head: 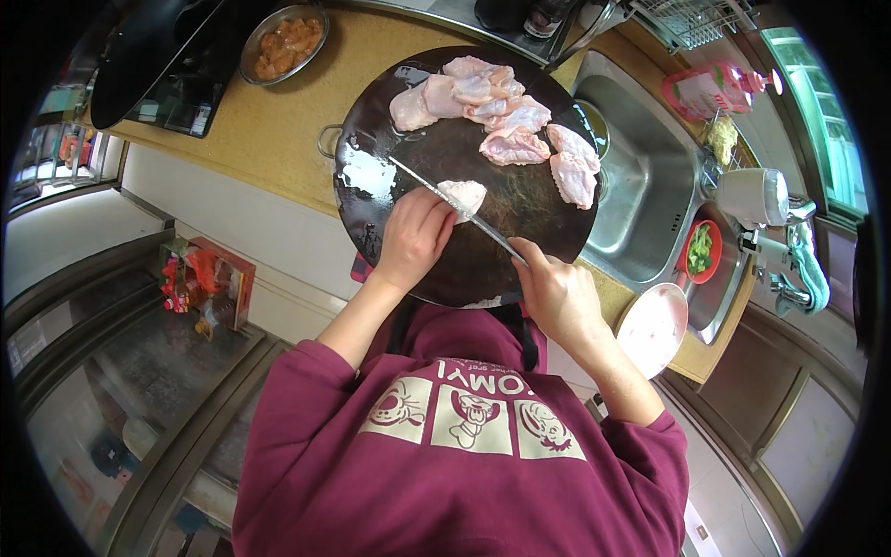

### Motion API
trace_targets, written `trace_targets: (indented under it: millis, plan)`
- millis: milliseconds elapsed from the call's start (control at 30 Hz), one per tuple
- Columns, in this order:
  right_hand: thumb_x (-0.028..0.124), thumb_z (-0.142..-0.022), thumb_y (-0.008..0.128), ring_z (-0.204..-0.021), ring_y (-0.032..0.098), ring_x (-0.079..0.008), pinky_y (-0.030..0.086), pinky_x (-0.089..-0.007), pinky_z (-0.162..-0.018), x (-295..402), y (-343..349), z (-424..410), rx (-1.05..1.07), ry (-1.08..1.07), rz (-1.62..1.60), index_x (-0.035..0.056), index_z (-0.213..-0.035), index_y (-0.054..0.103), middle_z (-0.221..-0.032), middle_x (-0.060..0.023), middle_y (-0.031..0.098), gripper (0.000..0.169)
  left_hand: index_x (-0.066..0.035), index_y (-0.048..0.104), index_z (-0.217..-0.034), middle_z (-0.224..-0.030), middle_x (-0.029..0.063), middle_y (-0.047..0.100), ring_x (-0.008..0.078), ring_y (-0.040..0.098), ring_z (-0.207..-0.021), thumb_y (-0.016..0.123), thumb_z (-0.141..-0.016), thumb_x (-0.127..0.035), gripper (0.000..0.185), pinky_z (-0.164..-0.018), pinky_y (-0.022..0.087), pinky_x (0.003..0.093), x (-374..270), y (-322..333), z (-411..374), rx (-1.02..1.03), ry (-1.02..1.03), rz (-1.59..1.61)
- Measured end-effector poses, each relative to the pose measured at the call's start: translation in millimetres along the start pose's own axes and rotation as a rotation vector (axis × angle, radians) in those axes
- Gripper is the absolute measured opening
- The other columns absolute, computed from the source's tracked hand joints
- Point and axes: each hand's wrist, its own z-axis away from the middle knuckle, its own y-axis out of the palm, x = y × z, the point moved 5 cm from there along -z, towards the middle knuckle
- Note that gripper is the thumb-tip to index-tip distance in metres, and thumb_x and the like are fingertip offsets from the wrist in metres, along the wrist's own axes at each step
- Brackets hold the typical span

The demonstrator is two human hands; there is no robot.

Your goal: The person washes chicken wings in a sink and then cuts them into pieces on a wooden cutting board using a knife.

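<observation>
My right hand (561, 287) grips the handle of a kitchen knife (480, 221), its blade seen nearly edge-on and slanting up to the left. Beneath it is a small raw chicken piece (465, 195), partly hidden by the blade and my fingers. My left hand (416, 233) holds that piece with bent fingers, close beside the blade. Both are over a round, dark, wet chopping board (431, 268) with a metal ring handle. Toward its far side lies a pile of raw chicken wings (473, 90). Two more wing pieces (574, 167) rest near the right rim.
A metal bowl of cut raw meat (284, 49) stands far left on the yellow counter (278, 132). At right are a steel sink (640, 167), a white plate (653, 331), a red strainer of greens (702, 249), a faucet (790, 289) and a pink pump bottle (710, 90).
</observation>
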Motion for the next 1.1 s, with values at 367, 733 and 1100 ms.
trace_targets:
  millis: [367,733,1100]
  plan:
    - [0.016,-0.086,0.057,-0.058,0.062,-0.0346,0.05,-0.0435,-0.053,-26.8,16.5,13.3,0.058,0.024,0.036,0.0097,-0.113,0.053,-0.066,-0.0169,0.062,0.027,0.001,0.059,-0.083,-0.088,0.0142,0.056,0.0336,0.057,-0.085,0.069,-0.068,0.0,0.018,-0.073,0.048,0.0398,6.5,2.5,2.2,0.005,-0.083,0.034]
    - [0.016,-0.085,0.059,-0.052,0.061,-0.0318,0.049,-0.0409,-0.049,1.4,25.3,-26.2,-0.13,-0.082,-0.018,0.0089,-0.1,0.058,-0.057,-0.0154,0.059,0.017,0.0,0.059,-0.084,-0.09,0.0141,0.057,0.0325,0.057,-0.085,0.068,-0.07,0.0,0.018,-0.072,0.048,0.039,8.1,2.5,0.7,0.034,-0.07,0.019]
    - [0.019,-0.085,0.058,-0.053,0.061,-0.0305,0.049,-0.0408,-0.047,-19.7,14.9,30.8,-0.143,-0.065,-0.015,0.0098,-0.112,0.056,-0.062,-0.0123,0.06,0.029,0.0,0.061,-0.089,-0.094,0.0111,0.058,0.0304,0.057,-0.089,0.068,-0.068,0.002,0.023,-0.077,0.047,0.0398,-5.2,-21.1,8.3,-0.006,-0.003,0.034]
